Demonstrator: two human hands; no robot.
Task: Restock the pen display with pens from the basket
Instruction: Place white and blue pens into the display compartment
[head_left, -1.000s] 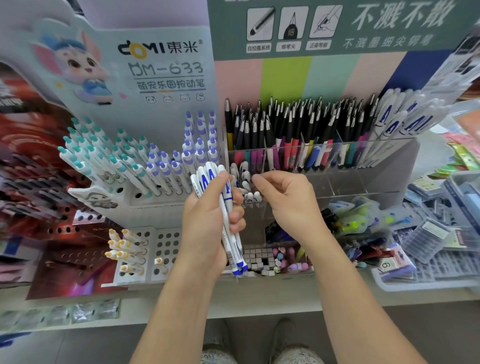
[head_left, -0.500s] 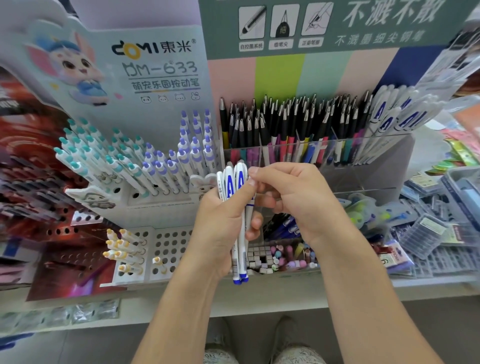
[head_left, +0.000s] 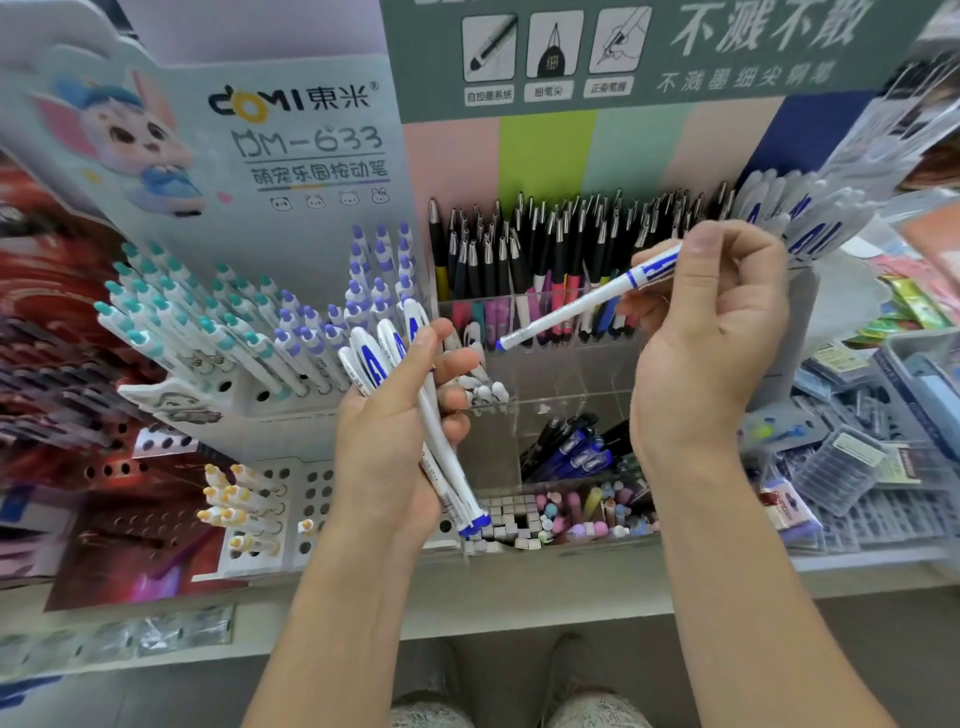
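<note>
The left hand (head_left: 395, 431) grips a loose bundle of pens (head_left: 410, 410) while the right hand (head_left: 711, 332) pinches a single pen (head_left: 587, 299) before the clear rack (head_left: 566, 374) at the shelf's back, where a slackened bundle could spill.

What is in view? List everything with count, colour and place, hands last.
single pen: one, white and blue, held slanted before the clear bin
pen bundle: several, white and blue, in the left hand
black-capped pens: many, upper clear bin
teal-topped pens: many, left rack
purple-topped pens: many, rack centre
yellow-topped pens: a few, lower rack
erasers: many, pastel, bottom tray
left hand: grips the bundle
right hand: pinches the single pen
</note>
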